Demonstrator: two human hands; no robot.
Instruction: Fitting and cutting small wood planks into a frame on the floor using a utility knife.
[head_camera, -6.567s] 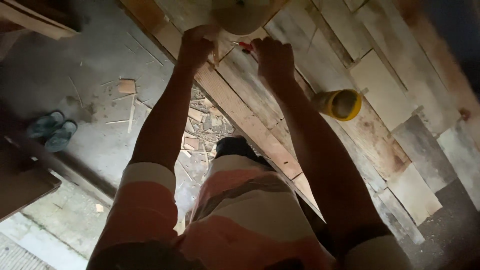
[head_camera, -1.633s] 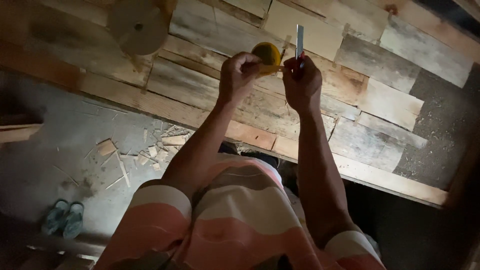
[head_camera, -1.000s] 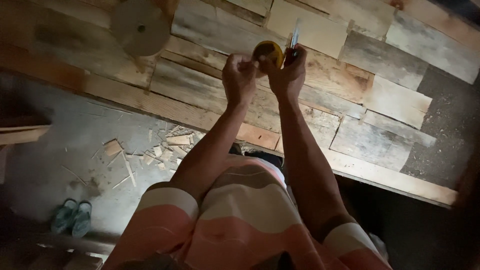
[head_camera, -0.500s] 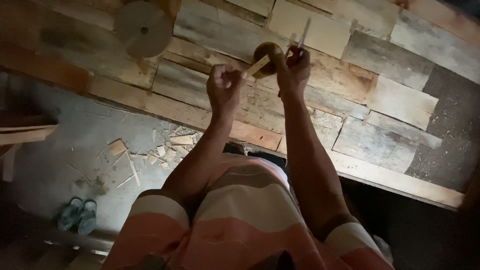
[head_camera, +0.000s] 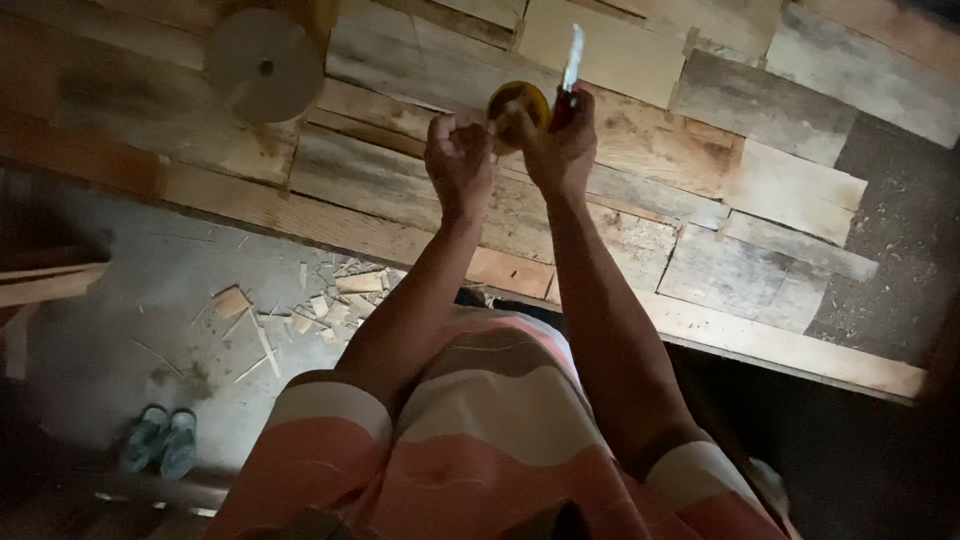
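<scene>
Utility knife (head_camera: 568, 75) is up near the top of the view, blade pointing straight up, pale and thin, w/ a dark red handle. Right hand (head_camera: 560, 150) is closed in a fist around that handle, blade sticking out above the fingers. Just left of it, touching or nearly touching the right hand, is a yellow round cup-like thing (head_camera: 517, 105), open side facing the camera; can't tell exactly what it is, or whether it's held or just lying on the boards behind. Left hand (head_camera: 458, 165) sits right beside the right one, fingers curled in, thumb and fingertips pinched together near the yellow thing; whether it grips anything small, can't tell, too dim.

Both forearms run up from the bottom of the view, out of short striped sleeves (head_camera: 480, 450) in pink, cream and brown.

Behind the hands: a panel of mixed wooden planks (head_camera: 760, 200), diff. shades, pale to grey-brown. Top left on the planks, a pale round disc (head_camera: 265, 65) w/ a dark centre hole, well apart from the hands. Below the panel, grey concrete floor (head_camera: 130, 330) w/ wood scraps and chips (head_camera: 320, 300) scattered near the plank edge. Bottom left, a pair of blue-green sandals (head_camera: 162, 440), side by side.
</scene>
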